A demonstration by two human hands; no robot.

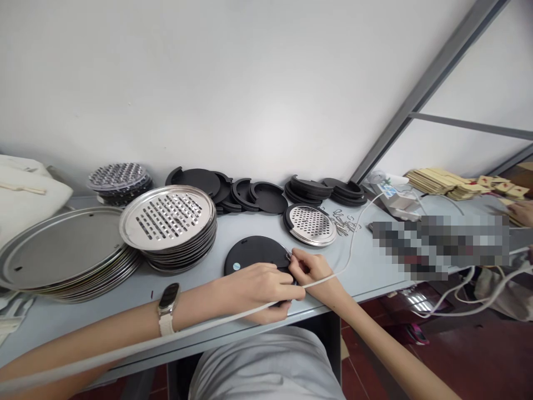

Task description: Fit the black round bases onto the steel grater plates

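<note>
Black disc: nine o'clock from my right hand, which pinches metal clip at rim | my left hand: gripping five-o'clock side

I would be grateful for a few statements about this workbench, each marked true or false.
1. The left hand covers part of the black disc. True.
2. The right hand is at the black disc's edge. True.
3. The watch is on the right wrist. False: it is on the left wrist.
4. A stack of metal plates stands left of the black disc. True.
5. The scattered metal bits lie left of that stack. False: they lie to its right.
</note>
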